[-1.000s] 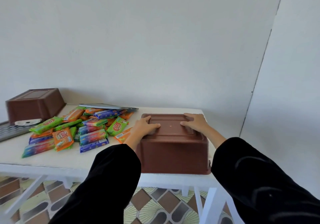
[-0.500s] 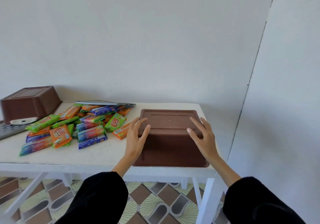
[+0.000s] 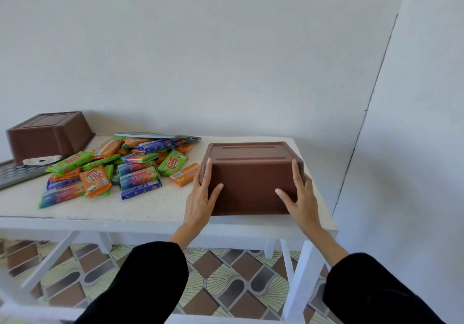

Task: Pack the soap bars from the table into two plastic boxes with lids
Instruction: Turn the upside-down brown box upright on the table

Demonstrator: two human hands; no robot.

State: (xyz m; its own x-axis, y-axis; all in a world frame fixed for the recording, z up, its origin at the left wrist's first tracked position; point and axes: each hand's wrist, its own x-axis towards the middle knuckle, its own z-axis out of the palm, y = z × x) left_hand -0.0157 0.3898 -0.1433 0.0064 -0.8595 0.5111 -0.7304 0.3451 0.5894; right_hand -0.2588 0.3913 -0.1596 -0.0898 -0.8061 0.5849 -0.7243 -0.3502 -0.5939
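Left grip [image 3: 200, 198] and right grip [image 3: 301, 198] press straight-fingered against the overturned brown plastic box [image 3: 251, 183]. Probably to right it.

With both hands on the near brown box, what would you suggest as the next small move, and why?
Probably lift the near brown box and turn it over: it sits bottom-up, the left hand and right hand press its sides, and the soap bars lie unpacked beside it.

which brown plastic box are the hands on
The brown plastic box at the white table's right end; the left hand and right hand press its sides. The other brown box, far left, is untouched.
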